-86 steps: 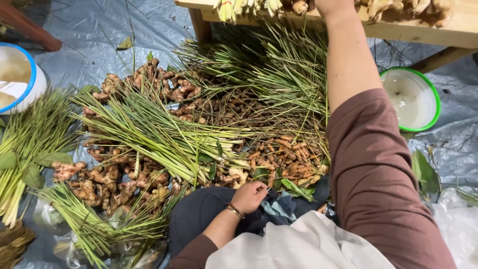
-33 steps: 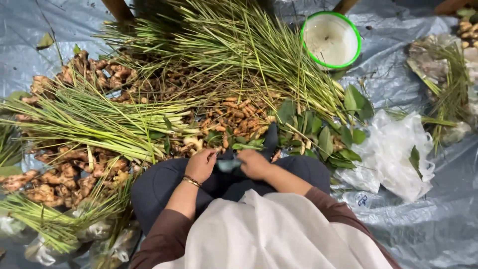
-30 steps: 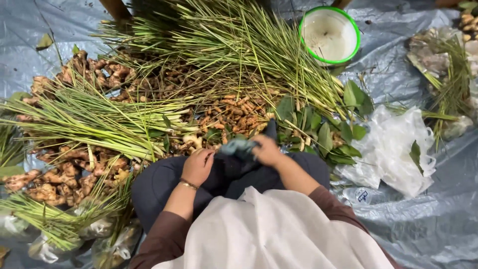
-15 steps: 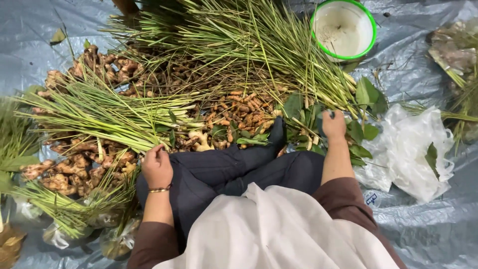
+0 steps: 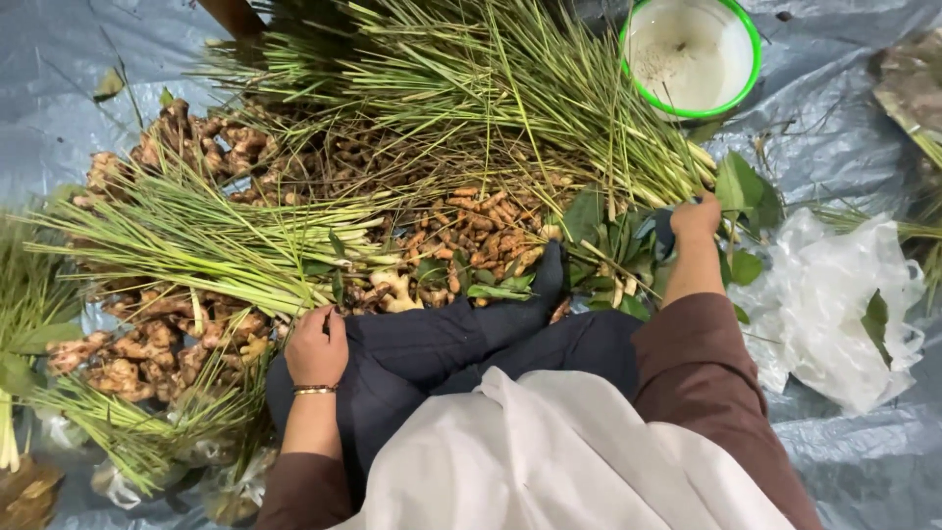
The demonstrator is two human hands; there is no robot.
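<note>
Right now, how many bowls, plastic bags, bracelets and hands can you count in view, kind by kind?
Bowls: 1, the green-rimmed white bowl
Plastic bags: 1, the white plastic bag
Bracelets: 1, the bracelet on the left wrist
Hands: 2, the left hand resting by the knee and the right hand in the green leaves
Total: 5
</note>
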